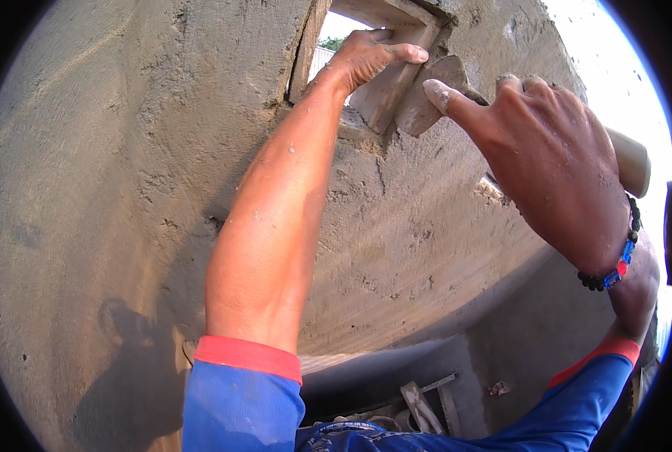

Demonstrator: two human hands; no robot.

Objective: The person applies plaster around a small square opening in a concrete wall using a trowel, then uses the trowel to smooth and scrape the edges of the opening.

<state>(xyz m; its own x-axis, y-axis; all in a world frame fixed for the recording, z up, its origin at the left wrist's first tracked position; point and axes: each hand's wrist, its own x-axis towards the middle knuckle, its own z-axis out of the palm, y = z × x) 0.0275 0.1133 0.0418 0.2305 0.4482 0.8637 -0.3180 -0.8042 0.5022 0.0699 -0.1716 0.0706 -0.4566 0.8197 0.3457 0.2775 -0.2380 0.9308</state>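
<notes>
My right hand (pixel 554 151) is wrapped round the handle (pixel 632 162) of a trowel, its thumb stretched along toward the blade. The mortar-smeared trowel blade (pixel 432 94) lies at the wall, against the outer right edge of a small opening's frame (pixel 407 75). My left hand (pixel 367 59) grips the right side of that frame, with the thumb on its near edge and the other fingers reaching inside the opening, partly hidden. Grey mortar coats the wall (pixel 396 211) around the frame and sticks to my fingers.
A wooden strip (pixel 308 53) lines the opening's left side. A crack runs down from its lower right corner. Below, pieces of wood (pixel 422 407) lie near the base of the wall. Another rough, plastered wall (pixel 72 188) stands at the left, bearing my shadow.
</notes>
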